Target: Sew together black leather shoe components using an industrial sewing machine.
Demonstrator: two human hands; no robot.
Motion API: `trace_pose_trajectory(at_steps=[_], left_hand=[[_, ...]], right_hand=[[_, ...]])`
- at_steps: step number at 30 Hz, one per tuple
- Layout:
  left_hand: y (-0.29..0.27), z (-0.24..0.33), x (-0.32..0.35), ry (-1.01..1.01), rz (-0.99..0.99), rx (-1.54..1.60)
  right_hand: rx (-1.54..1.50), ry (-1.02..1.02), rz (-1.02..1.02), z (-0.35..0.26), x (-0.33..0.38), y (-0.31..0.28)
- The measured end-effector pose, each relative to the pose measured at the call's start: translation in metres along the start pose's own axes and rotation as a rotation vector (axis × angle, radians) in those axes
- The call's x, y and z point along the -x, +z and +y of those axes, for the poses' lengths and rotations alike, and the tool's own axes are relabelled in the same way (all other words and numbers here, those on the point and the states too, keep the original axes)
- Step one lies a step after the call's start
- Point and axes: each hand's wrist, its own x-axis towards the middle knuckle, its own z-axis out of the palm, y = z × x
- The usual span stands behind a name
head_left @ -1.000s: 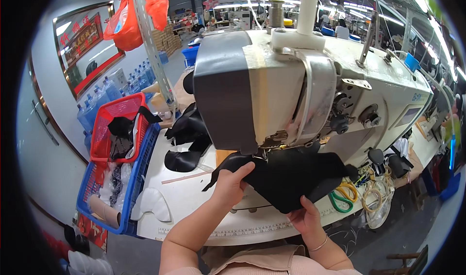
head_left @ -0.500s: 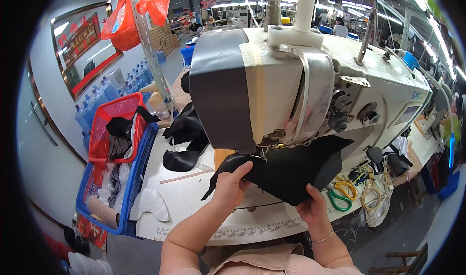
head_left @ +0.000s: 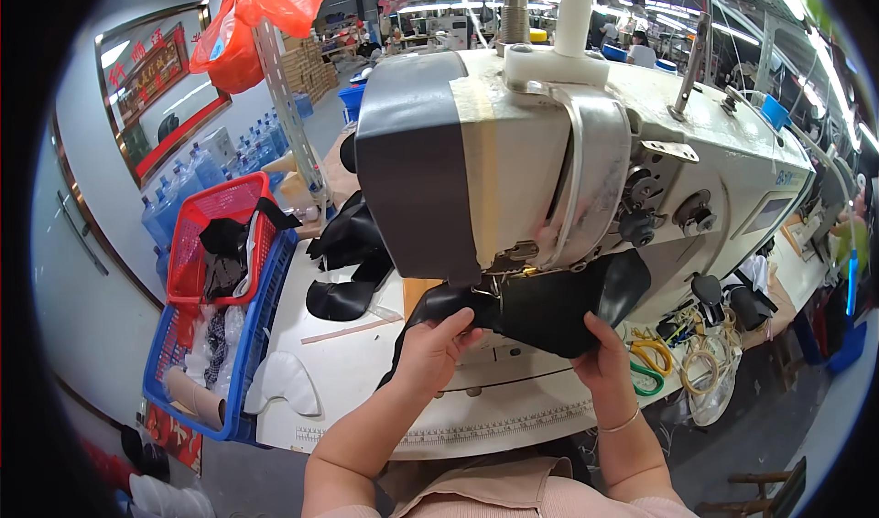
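Your left hand (head_left: 435, 349), at frame centre, touches black piece (head_left: 540, 315), thumb up-right, grip unclear; your right hand (head_left: 605, 358), right of centre, thumb on top, grasps its corner.

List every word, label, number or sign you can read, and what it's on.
Wall frame: red characters, not copied out here.
Machine: blue lettering, blurred, not copied out.
Ruler strip: marks and numbers too small to read.
Red mat: dark markings, too blurred to read.

White table (head_left: 352, 362), sewing machine (head_left: 549, 170), black pieces (head_left: 339, 302), white pad (head_left: 286, 385)
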Motion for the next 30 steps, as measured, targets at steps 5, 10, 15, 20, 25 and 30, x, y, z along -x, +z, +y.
trace_pose_trajectory(at_steps=[5,10,15,20,25,30], left_hand=[[0.003,-0.005,0.001,0.043,0.025,-0.019],[0.003,-0.004,-0.007,0.048,0.029,-0.013],[-0.001,-0.003,-0.009,0.029,0.009,0.006],[-0.005,-0.003,-0.018,0.026,-0.01,0.007],[-0.005,-0.002,-0.024,0.007,-0.021,0.029],[-0.004,-0.002,-0.037,0.07,0.001,0.044]], right_hand=[[0.064,-0.013,0.067,-0.009,-0.016,0.008],[0.078,-0.02,0.047,-0.011,-0.024,0.012],[0.086,-0.027,0.029,-0.011,-0.026,0.014],[0.108,-0.064,0.054,-0.013,-0.034,0.015],[0.118,-0.049,0.045,-0.016,-0.044,0.017],[0.097,-0.052,0.075,-0.016,-0.058,0.021]])
